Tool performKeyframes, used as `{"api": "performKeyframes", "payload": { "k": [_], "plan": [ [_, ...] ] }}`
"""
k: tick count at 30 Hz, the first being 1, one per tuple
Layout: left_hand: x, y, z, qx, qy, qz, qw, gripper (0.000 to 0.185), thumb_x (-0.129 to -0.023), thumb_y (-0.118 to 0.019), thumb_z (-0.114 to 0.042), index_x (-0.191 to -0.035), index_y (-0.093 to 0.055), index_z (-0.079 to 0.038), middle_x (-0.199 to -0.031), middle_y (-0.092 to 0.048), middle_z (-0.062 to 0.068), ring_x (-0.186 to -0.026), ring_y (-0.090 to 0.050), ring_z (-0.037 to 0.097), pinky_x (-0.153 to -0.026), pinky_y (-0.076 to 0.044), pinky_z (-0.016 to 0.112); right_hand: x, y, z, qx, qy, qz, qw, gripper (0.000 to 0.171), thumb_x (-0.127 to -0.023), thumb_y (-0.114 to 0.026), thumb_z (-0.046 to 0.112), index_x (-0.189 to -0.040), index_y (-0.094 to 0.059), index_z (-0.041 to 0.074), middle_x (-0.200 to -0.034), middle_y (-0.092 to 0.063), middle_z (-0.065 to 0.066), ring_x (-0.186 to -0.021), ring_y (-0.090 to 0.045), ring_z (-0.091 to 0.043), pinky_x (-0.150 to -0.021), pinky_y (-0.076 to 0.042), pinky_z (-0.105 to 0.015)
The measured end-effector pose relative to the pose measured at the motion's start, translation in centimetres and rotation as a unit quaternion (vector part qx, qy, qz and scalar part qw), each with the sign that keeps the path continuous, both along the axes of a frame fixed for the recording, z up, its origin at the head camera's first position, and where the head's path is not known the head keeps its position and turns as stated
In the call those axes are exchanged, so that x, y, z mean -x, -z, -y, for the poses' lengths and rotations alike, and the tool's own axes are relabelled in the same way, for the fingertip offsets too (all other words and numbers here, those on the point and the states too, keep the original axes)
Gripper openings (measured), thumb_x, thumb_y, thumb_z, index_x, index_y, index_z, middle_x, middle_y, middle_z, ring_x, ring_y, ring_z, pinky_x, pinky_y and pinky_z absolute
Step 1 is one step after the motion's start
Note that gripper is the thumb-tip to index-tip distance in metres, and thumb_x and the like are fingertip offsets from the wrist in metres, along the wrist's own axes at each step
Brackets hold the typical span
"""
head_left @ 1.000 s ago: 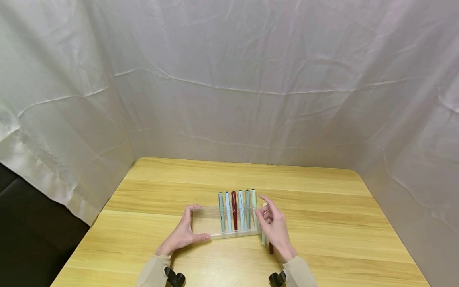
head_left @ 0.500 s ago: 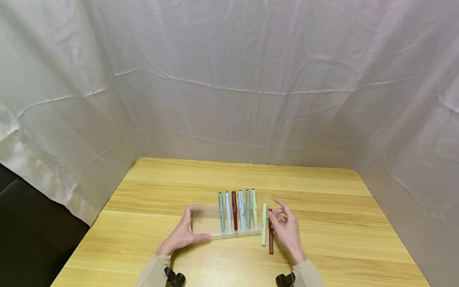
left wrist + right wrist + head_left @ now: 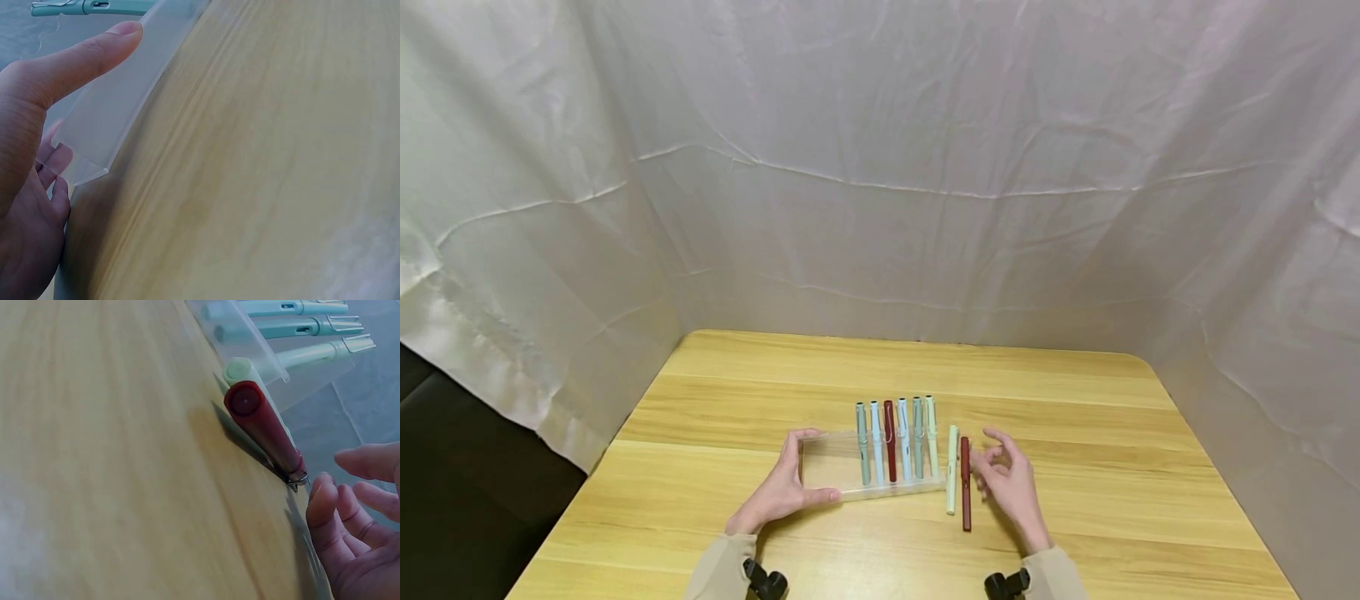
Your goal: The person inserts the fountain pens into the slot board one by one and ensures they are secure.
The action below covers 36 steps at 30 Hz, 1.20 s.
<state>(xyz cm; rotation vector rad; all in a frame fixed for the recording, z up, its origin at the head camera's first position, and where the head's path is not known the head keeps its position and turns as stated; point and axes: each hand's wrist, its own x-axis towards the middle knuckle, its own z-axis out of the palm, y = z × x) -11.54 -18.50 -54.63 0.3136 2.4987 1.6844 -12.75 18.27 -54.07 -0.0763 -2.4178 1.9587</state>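
Right hand [image 3: 1011,487]: withdrawn rightward from the clear tray [image 3: 827,471] over the last second, uncovering the dark red pen [image 3: 966,483] and pale green pen [image 3: 952,469] (loose on the tabletop [image 3: 1075,400], just left of its fingers); fingers spread, loosely bent, holding nothing, so the pickup looks unstarted. Left hand [image 3: 778,492]: unmoved, thumb and fingers clasping the tray's left end.

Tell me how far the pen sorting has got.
Done: six pens lie side by side in the clear tray, which the left hand grips at its left end. In hand: nothing; the right hand is open beside the dark red pen. Left: that pen and the pale green pen, both on the table.
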Motion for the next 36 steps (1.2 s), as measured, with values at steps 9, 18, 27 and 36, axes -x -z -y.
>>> {"api": "performKeyframes", "payload": {
  "k": [9,18,27,36],
  "plan": [
    [-0.02,0.02,0.03,0.006,-0.004,-0.002,1.0000,0.102,-0.064,-0.095,-0.022,-0.142,-0.030,-0.008,-0.149,-0.035,0.018,-0.144,-0.034,0.038,-0.124,-0.019,0.065,0.28,0.16,-0.32,-0.007,-0.025,0.020,0.999,0.056,-0.094,-0.068,0.005,-0.145,-0.044,0.001,-0.089,-0.061,-0.013,-0.055,-0.057,-0.010,-0.046,-0.054,-0.027],
    [0.01,0.01,0.01,0.003,0.001,-0.002,1.0000,0.102,-0.065,-0.094,-0.022,-0.142,-0.030,-0.007,-0.149,-0.034,0.018,-0.145,-0.031,0.038,-0.124,-0.017,0.065,0.58,0.60,-0.18,-0.043,-0.015,0.037,0.998,0.054,-0.094,-0.068,0.007,-0.144,-0.047,0.003,-0.085,-0.059,-0.008,-0.051,-0.054,-0.009,-0.041,-0.050,-0.026],
    [0.04,0.05,0.08,0.007,0.000,-0.005,1.0000,0.103,-0.064,-0.095,-0.023,-0.142,-0.030,-0.007,-0.150,-0.034,0.019,-0.145,-0.031,0.039,-0.124,-0.017,0.066,0.62,0.66,-0.14,-0.059,-0.012,0.037,0.998,0.056,-0.092,-0.072,0.010,-0.142,-0.048,0.001,-0.084,-0.061,-0.007,-0.047,-0.052,-0.009,-0.040,-0.049,-0.026],
    [0.07,0.14,0.12,0.007,-0.001,-0.003,1.0000,0.104,-0.064,-0.095,-0.024,-0.143,-0.029,-0.008,-0.151,-0.034,0.018,-0.147,-0.030,0.039,-0.124,-0.016,0.065,0.53,0.19,-0.14,-0.057,-0.016,0.045,0.997,0.058,-0.090,-0.074,0.011,-0.142,-0.049,0.002,-0.086,-0.062,-0.008,-0.047,-0.052,-0.010,-0.041,-0.048,-0.026]
  ]
}}
